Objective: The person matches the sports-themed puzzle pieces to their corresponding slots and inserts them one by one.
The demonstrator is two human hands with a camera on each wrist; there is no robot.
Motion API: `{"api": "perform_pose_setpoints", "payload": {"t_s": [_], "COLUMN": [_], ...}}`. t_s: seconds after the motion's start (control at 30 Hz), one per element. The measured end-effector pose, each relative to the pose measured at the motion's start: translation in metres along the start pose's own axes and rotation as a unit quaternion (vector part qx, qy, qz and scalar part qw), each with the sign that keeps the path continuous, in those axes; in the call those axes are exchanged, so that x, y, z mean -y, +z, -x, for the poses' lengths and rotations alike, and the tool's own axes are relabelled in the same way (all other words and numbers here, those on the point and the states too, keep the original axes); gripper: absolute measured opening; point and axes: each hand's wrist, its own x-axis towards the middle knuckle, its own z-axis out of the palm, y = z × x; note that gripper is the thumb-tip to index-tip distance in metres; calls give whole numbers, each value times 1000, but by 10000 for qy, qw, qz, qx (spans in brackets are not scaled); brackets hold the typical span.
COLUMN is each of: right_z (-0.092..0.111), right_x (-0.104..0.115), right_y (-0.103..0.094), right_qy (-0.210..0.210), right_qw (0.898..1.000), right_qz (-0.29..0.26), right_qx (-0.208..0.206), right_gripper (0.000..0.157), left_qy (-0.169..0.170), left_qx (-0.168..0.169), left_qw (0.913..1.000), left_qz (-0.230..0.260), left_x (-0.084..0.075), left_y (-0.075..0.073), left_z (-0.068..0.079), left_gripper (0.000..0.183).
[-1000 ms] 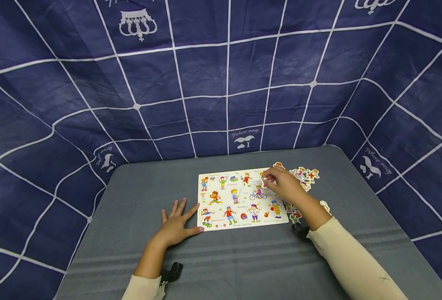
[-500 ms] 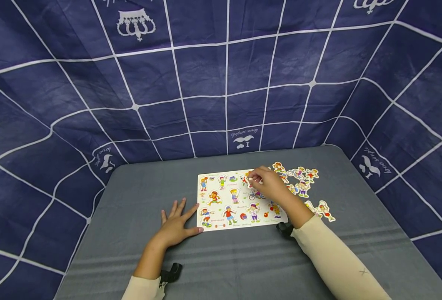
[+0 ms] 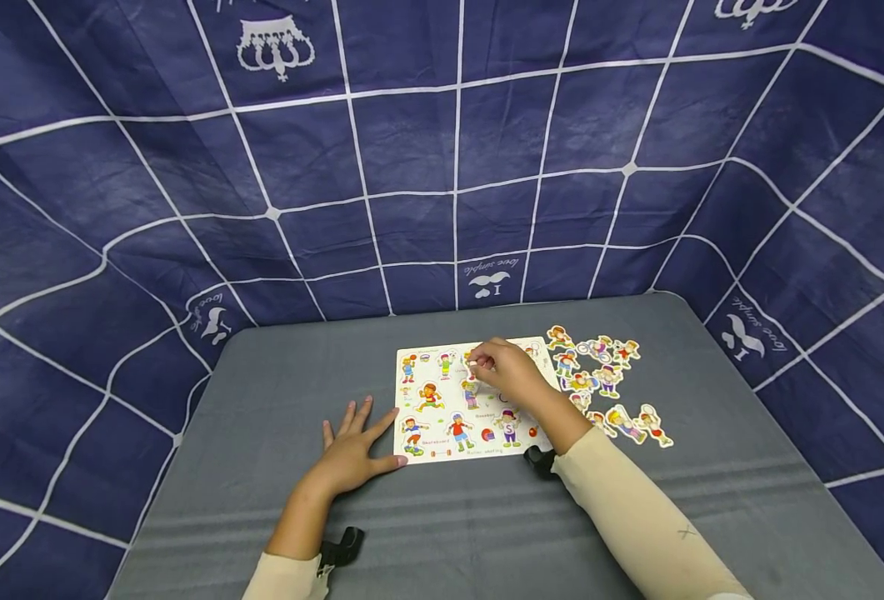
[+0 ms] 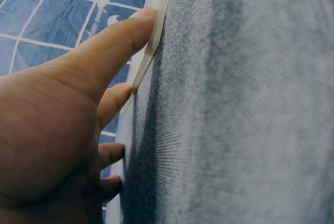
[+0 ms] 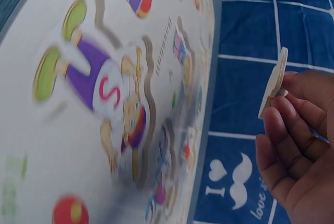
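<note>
I see my right hand [image 3: 512,377] above the upper middle part of the puzzle board [image 3: 442,417], and its fingers [image 5: 292,125] pinch a small flat puzzle piece [image 5: 274,83] by the edge. In the right wrist view the piece is lifted off the board, not touching it. My left hand [image 3: 352,450] lies flat on the grey table [image 3: 262,433] with the fingers straight and spread; the thumb [image 4: 117,38] presses against the left edge of the board. The board lies flat in the middle of the table. The loose pieces [image 3: 606,375] are scattered on the table just beside the board, on its right side.
</note>
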Motion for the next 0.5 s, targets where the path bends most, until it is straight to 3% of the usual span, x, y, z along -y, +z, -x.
{"api": "perform_pose_setpoints", "payload": {"t_s": [0.5], "right_z": [-25], "right_x": [16], "right_y": [32], "right_qy": [59], "right_qw": [9994], "right_qz": [-61], "right_qx": [344], "right_gripper": [9], "left_qy": [-13], "left_qx": [-14], "left_qw": [10000], "left_qz": [87], "left_x": [-1], "left_y": [-2], "left_z": [1], "left_gripper": [86]}}
